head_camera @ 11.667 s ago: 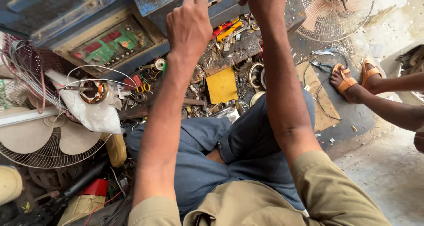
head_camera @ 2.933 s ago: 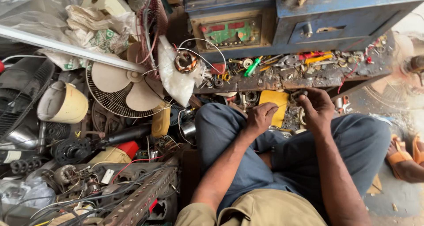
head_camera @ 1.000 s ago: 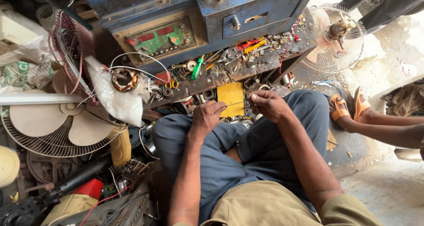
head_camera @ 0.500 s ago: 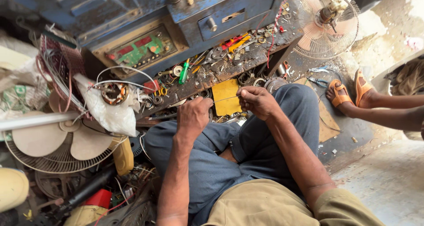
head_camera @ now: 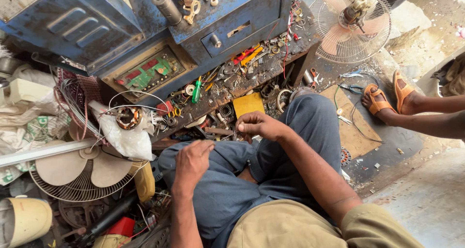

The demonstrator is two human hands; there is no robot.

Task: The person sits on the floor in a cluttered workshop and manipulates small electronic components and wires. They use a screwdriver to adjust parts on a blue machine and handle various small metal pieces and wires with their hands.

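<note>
Hands pulled back from the cluttered bench ledge to the lap, centre frame.
Right hand (head_camera: 259, 126) now sits over the knee, fingertips pinched together on something too small to make out; half a second ago it lay nearer the yellow pad (head_camera: 248, 104). Left hand (head_camera: 192, 161) has dropped lower, loosely curled on the blue trousers (head_camera: 227, 190), its hold undeterminable. Sorting looks paused; green screwdriver (head_camera: 196, 90) untouched.

Two hands, the left hand (head_camera: 191, 162) and the right hand (head_camera: 259, 125), show near the desk (head_camera: 271, 69). Two fans: one pink fan (head_camera: 351, 23) and one cream fan (head_camera: 82, 173). Two orange sandals (head_camera: 387, 95). One green screwdriver (head_camera: 196, 90). One yellow box (head_camera: 248, 104).
</note>
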